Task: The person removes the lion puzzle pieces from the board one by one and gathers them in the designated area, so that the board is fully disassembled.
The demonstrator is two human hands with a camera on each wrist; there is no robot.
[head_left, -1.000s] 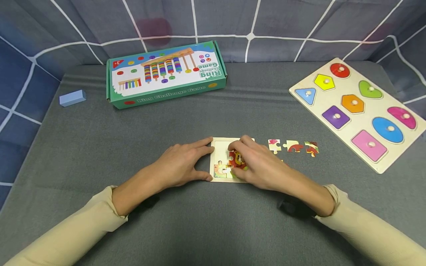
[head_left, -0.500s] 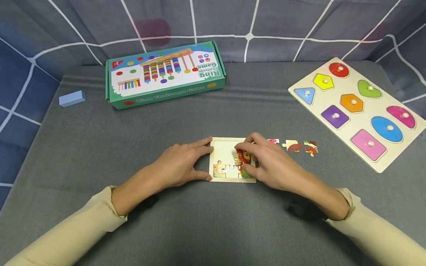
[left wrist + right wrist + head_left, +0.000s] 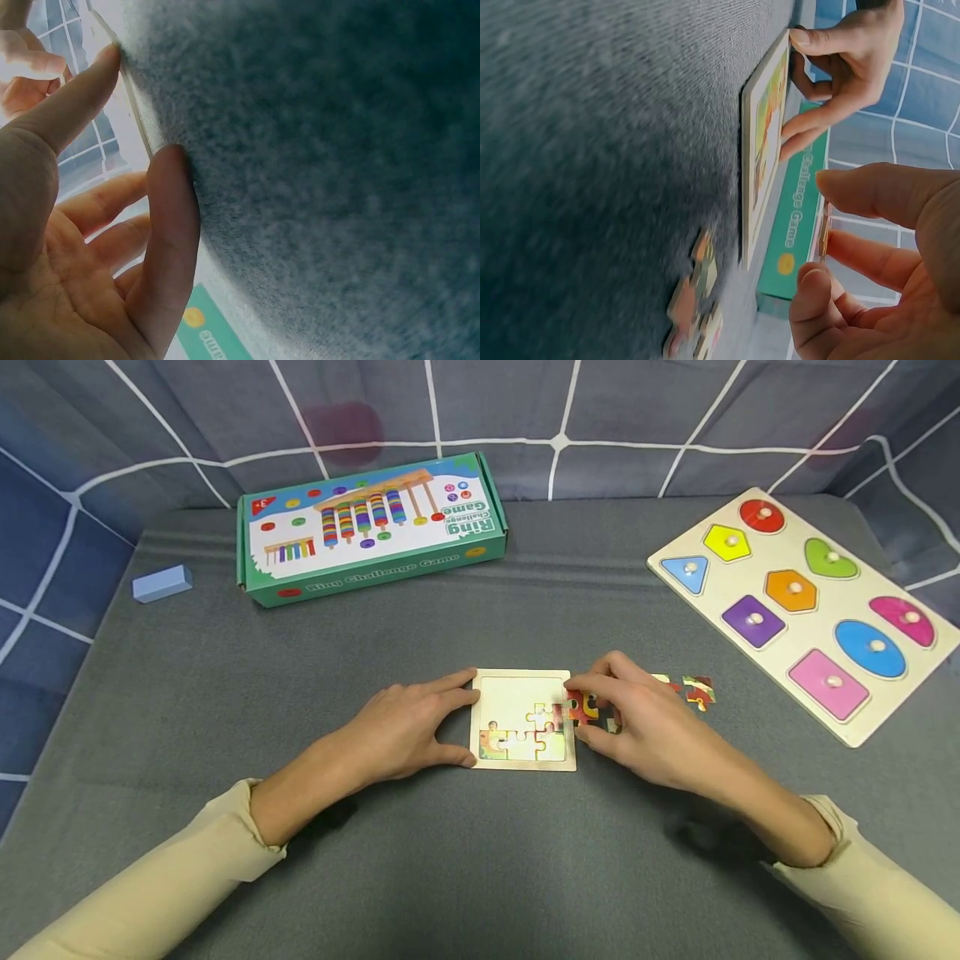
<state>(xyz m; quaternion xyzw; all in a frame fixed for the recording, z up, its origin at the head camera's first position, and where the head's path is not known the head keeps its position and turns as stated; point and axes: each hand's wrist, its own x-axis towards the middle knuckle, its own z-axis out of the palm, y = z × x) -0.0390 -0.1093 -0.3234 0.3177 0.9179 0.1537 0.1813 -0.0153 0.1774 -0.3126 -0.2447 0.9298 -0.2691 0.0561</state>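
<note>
A square wooden puzzle tray (image 3: 517, 693) lies on the grey cloth, with several picture pieces along its lower part and lower right. My left hand (image 3: 408, 727) touches the tray's left side, thumb at the near corner and fingers at the far one. Between thumb and fingers, my right hand (image 3: 648, 718) pinches a red and yellow jigsaw piece (image 3: 582, 707) just off the tray's right edge. In the right wrist view this jigsaw piece (image 3: 826, 232) shows edge-on, raised above the cloth. The right hand partly covers loose jigsaw pieces (image 3: 699, 691) behind it.
A green Ring Challenge Game box (image 3: 375, 527) lies at the back left, a small blue block (image 3: 162, 584) further left. To the right lies a wooden shape board (image 3: 806, 610) with knobbed shapes. A checked blue curtain (image 3: 615, 410) closes off the back.
My right hand has moved right with the jigsaw piece, from over the tray's middle to past its right edge. My left hand stays in place at the tray.
</note>
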